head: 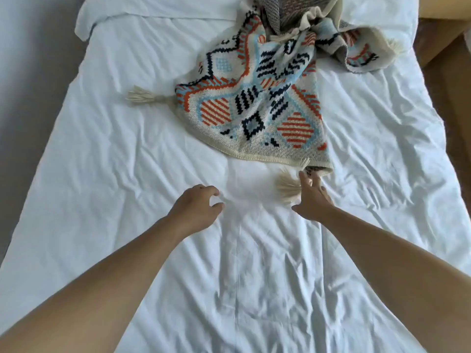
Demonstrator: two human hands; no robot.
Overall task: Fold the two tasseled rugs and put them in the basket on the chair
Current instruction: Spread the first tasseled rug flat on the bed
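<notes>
White bedsheet (127,154), creased all over, covers the bed from edge to edge, with a loose fold of it turned back near the far left corner. On the far half lies the patterned rug (257,98), crumpled rather than flat: cream ground, diamonds and zigzags in orange, pale blue and navy, a cream bound hem along its near edge. Its upper end is bunched into a heap against a second rug (285,11) of greyer weave at the very top; where one ends and the other begins I cannot tell. A brown wooden surface (443,80) shows past the right side of the bed. Both bare forearms reach in from below. The right hand (312,200) stretches forward with fingers spread and nearly straight, fingertips at the rug's near corner, just beside the cream tassel (289,186) that fans out there; it grips nothing. The left hand (197,207) hangs above the bare sheet, well short of the rug, its fingers loosely curled around nothing. Another tassel (145,96) lies on the sheet at the rug's left corner.
</notes>
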